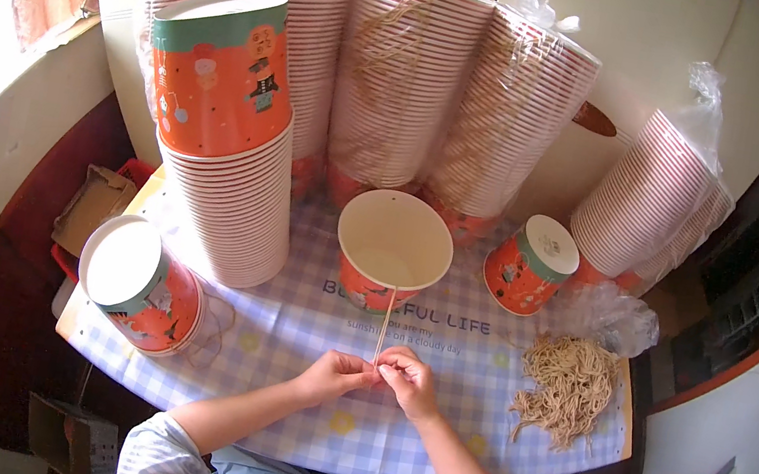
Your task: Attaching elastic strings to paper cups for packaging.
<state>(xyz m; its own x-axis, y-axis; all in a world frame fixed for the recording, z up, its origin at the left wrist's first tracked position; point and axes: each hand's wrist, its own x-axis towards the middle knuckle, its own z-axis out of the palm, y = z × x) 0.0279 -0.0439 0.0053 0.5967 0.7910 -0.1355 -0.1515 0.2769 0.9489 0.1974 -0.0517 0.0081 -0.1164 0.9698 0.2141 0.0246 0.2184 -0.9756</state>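
A paper bucket (396,230), cream inside and orange outside, stands upright in the middle of the table with its mouth facing me. From a point on its near rim a beige string (385,324) runs down to my hands. My left hand (332,377) pinches the string's lower end. My right hand (409,381) meets it there, thumb and fingers closed on the same string. The fingertips touch, so the exact form of the string between them is hidden.
A tall stack of nested buckets (228,200) stands at left, near an upturned bucket (174,307). Bagged bucket stacks (401,88) line the back. At right are a small upturned bucket (539,281), a crumpled plastic bag (623,326) and a pile of beige strings (566,387).
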